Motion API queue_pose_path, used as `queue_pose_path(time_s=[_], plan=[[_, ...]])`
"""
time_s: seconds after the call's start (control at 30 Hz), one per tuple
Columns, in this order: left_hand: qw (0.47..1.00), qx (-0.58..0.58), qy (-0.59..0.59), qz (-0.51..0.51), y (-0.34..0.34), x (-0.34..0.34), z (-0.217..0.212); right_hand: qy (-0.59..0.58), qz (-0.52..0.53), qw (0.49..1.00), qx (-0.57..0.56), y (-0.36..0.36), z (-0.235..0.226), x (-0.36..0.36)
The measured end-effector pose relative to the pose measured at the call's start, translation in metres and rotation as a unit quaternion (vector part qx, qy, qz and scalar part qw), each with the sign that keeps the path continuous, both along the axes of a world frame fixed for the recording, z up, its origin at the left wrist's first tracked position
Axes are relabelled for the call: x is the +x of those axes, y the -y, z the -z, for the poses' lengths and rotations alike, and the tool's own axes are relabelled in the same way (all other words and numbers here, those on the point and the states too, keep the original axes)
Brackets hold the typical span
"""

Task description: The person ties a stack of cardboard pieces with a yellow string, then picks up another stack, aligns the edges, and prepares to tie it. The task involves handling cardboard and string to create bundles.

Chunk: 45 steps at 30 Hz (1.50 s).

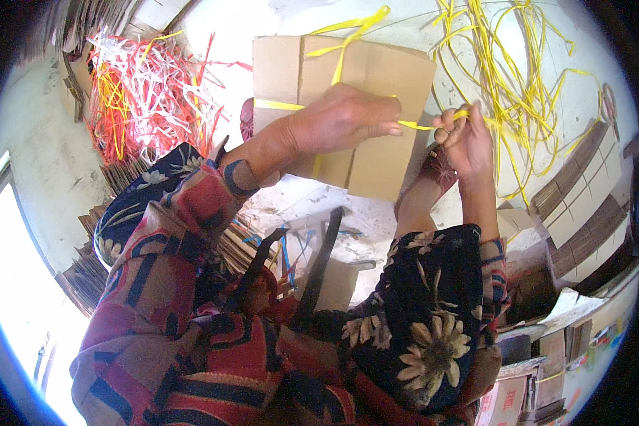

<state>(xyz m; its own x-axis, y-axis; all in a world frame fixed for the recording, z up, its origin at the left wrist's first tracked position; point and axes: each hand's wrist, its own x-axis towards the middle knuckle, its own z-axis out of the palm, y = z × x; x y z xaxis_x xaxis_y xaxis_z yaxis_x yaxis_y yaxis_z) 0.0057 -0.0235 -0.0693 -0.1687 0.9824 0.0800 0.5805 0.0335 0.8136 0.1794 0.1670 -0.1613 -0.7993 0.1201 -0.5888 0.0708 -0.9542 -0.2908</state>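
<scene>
Across the middle lies a stack of flat brown cardboard, its edges lined up squarely. Around it runs a yellow strap, which also crosses its far edge. Over the cardboard, my left hand is closed with the strap between thumb and fingers. A short taut length of strap spans the gap to my right hand, which pinches it just past the cardboard's right edge. The underside of the cardboard is hidden.
A tangled heap of red and white strips lies at the far left. Many loose yellow straps spread over the floor at the far right, near scissors. Cardboard stacks stand at right, more at left.
</scene>
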Motion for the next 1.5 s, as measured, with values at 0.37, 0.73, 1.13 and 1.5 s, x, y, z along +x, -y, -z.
queue_pose_path(time_s=[0.37, 0.73, 1.13, 1.5], plan=[[0.998, -0.045, 0.035, 0.004, -0.003, -0.002, 0.003, 0.002, -0.172, 0.975, 0.138, 0.016, -0.026, 0.002], [0.992, -0.107, 0.062, -0.007, -0.006, -0.002, -0.009, -0.042, 0.005, 0.984, 0.174, 0.032, -0.064, -0.018], [0.957, -0.142, 0.247, -0.062, -0.008, -0.013, -0.023, 0.013, -0.063, 0.988, 0.138, 0.033, -0.045, -0.028], [0.879, -0.132, 0.434, -0.146, -0.006, -0.014, -0.025, 0.065, -0.099, 0.977, 0.175, 0.03, -0.044, -0.035]])
